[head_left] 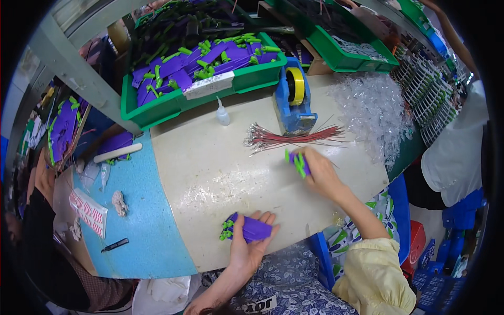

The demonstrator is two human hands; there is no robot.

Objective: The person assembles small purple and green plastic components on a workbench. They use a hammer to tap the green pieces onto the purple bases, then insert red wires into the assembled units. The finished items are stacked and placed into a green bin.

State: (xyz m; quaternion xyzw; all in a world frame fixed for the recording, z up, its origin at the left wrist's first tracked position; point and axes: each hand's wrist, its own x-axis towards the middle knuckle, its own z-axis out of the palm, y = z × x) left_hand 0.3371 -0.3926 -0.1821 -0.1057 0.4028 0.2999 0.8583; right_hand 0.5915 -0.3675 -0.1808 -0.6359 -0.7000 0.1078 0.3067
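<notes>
Near the table's front edge, my left hand [249, 252] is closed around a flat purple plastic part [255, 229] with several green tips at its left end. It may be a small stack; I cannot tell how many. Farther up and to the right, my right hand [321, 172] grips another purple plastic part [306, 164] with bright green ends, slightly blurred. Just beyond that hand lies a bundle of thin red wires [294, 138] with pale ends fanned out on the left. My right fingers cover most of the part they hold.
A green bin [210, 89] of purple-green parts stands at the back, near a white dropper bottle [222, 114] and a blue tape dispenser [294, 113]. Clear plastic pieces [370, 113] are heaped at right. A person's sleeve [44, 220] is at left, beside a blue mat [142, 210].
</notes>
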